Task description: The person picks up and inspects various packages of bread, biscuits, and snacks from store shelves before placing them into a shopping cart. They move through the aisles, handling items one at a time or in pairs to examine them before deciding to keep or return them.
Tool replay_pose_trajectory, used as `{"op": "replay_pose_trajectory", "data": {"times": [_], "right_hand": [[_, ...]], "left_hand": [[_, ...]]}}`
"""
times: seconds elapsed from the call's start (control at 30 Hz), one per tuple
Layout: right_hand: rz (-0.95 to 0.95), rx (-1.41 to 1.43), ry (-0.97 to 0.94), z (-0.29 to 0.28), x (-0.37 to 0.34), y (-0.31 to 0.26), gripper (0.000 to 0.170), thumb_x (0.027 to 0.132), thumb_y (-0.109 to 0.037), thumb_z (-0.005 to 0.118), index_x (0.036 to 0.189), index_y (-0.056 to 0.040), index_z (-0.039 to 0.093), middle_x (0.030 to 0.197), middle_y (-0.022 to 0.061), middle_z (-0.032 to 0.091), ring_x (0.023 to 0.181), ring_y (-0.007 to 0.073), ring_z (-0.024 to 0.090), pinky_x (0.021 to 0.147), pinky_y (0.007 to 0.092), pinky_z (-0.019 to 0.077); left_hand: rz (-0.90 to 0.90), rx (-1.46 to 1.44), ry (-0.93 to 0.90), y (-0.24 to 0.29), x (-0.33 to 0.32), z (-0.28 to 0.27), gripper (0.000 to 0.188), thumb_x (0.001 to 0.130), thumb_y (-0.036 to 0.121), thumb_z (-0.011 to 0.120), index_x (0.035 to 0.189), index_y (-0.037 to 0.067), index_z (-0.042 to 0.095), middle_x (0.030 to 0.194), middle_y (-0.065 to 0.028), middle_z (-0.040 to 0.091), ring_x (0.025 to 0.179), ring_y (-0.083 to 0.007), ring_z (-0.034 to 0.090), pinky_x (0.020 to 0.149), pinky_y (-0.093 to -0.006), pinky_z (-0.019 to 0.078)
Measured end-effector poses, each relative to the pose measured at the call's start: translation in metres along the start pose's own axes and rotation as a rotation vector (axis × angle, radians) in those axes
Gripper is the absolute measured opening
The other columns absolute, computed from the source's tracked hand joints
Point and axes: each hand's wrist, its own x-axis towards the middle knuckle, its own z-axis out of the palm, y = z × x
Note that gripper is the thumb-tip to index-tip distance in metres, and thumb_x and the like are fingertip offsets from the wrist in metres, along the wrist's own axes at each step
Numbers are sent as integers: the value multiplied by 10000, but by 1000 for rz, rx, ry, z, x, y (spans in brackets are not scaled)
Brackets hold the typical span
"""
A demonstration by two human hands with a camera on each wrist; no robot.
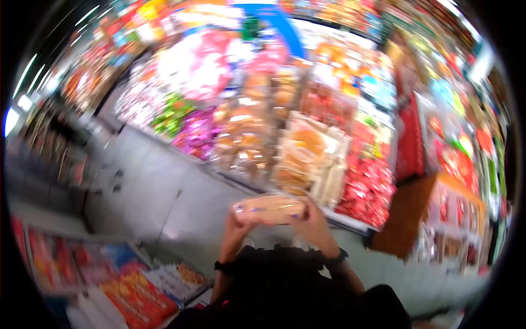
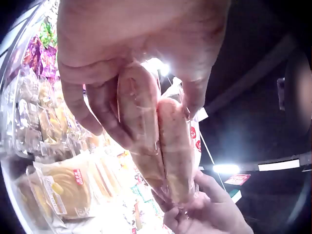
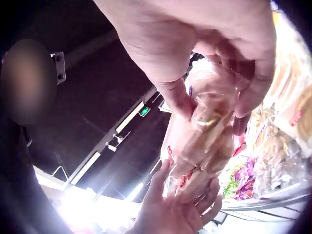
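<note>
In the head view the left hand (image 1: 235, 229) and right hand (image 1: 316, 225) grip a clear-wrapped pack (image 1: 269, 210) at lower centre, one at each end – packaged goods (image 1: 244, 137) above. In the left wrist view the pack shows mid-frame, the left hand at top. In the right wrist view it sits right of centre – right hand above, left below.

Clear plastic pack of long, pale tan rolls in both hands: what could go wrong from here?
Squeezing: the left grip and right grip hold opposite ends of the clear plastic pack of long, pale tan rolls, so pressing harder might dent them.
Dropping: if either grip slips, the pack could fall toward the grey tiled floor.
Knocking: a forward swing might bump the clear plastic pack of flat, round, golden-brown food lying just ahead.
</note>
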Motion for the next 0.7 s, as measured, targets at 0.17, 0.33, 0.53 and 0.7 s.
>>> {"op": "replay_pose_trajectory", "data": {"times": [0.17, 0.33, 0.53, 0.7], "right_hand": [[60, 212, -151, 91, 23, -16, 468, 741, -238, 782, 1097, -37, 553, 687, -19, 499, 585, 68, 445, 531, 235, 384], [-82, 215, -367, 234, 43, -34, 432, 763, -218, 766, 1094, -47, 545, 736, -25, 507, 644, 56, 433, 555, 236, 385], [63, 362, -553, 366, 62, -58, 433, 803, -189, 726, 1111, 13, 499, 873, 35, 564, 727, 73, 497, 621, 229, 430], [22, 189, -586, 444, 112, -67, 455, 798, -205, 726, 1123, 17, 499, 882, 71, 592, 764, 102, 547, 676, 254, 467]], "left_hand": [[84, -122, 53, 0, -5, -89, 517, 806, 104, 720, 1222, -21, 440, 1089, -87, 583, 1013, -134, 554, 870, -272, 470], [252, 80, 340, -12, -31, -231, 511, 797, 115, 740, 1196, -28, 454, 1068, -102, 593, 978, -131, 576, 841, -275, 490], [283, 50, 457, 33, -37, -331, 493, 801, 93, 734, 1189, -14, 451, 1070, -88, 584, 952, -126, 589, 815, -248, 500], [203, -81, 562, 16, 0, -403, 458, 817, 84, 724, 1175, -18, 458, 1062, -85, 571, 963, -135, 572, 831, -267, 490]]}}
